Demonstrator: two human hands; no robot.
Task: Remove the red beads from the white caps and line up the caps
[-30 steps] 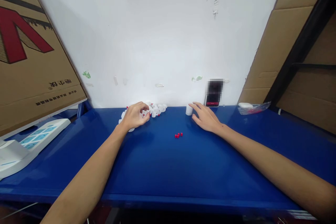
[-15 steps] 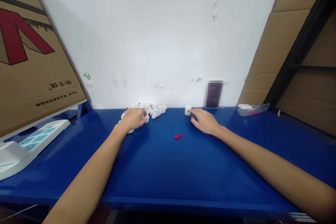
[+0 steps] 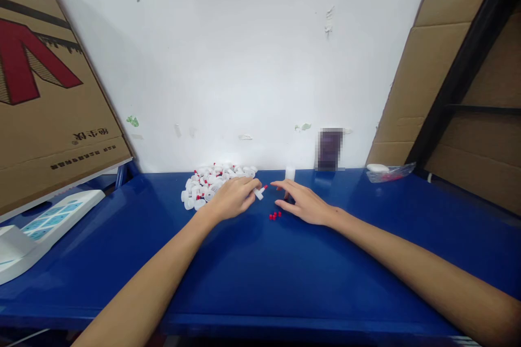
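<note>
My left hand (image 3: 234,199) is closed in a pinch on a small white plastic cap with a red tip (image 3: 259,193), held just above the blue table (image 3: 260,276). Behind and to the left of this hand lies a pile of white caps with red tips (image 3: 207,181) against the wall. My right hand (image 3: 303,203) rests on the table with fingers spread, its fingertips close to the held cap. A few small red beads (image 3: 274,216) lie just left of this hand. A small white cylinder (image 3: 290,173) stands behind it.
A white scale with a keypad (image 3: 38,227) sits at the left edge under a leaning cardboard box (image 3: 44,92). A blurred dark phone (image 3: 329,149) leans on the wall. A plastic bag with a white piece (image 3: 386,172) lies at right; cardboard and a dark shelf post (image 3: 459,70) beyond.
My left hand left the pile and moved right toward the centre with one cap pinched. My right hand drew back from the white cylinder, down and left toward the red beads.
</note>
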